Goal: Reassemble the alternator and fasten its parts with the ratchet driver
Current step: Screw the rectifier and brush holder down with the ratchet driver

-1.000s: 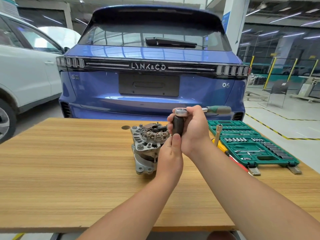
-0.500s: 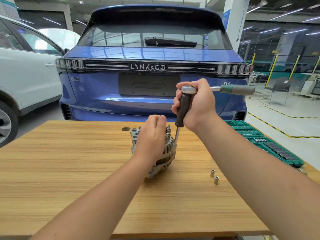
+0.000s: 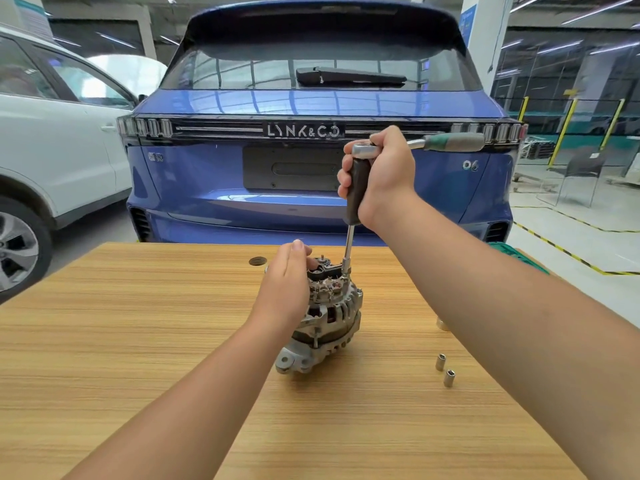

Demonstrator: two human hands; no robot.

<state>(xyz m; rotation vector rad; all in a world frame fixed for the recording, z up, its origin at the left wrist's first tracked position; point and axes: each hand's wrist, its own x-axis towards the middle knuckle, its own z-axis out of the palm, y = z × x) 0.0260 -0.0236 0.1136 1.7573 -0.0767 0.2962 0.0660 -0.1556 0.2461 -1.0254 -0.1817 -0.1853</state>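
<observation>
The silver alternator (image 3: pixel 329 323) stands on the wooden table (image 3: pixel 138 341) with its open rear end facing up, black and copper parts showing. My left hand (image 3: pixel 287 282) rests against its left upper side, fingers extended over the top. My right hand (image 3: pixel 377 174) grips the dark handle of the extension driver (image 3: pixel 356 188), held nearly upright. Its thin shaft (image 3: pixel 349 244) comes down onto the alternator's top right edge. The ratchet (image 3: pixel 450 142) with its green and grey grip sticks out to the right from the driver's top.
Two small sockets (image 3: pixel 444 368) lie on the table right of the alternator, and another small metal part (image 3: pixel 441 323) peeks out behind my right forearm. A green tool case (image 3: pixel 512 254) edge shows at far right. A blue car (image 3: pixel 311 150) stands just behind the table.
My left hand left the driver and came to the alternator's side. My right hand rose with the driver, and its shaft tip now sits on the alternator's top.
</observation>
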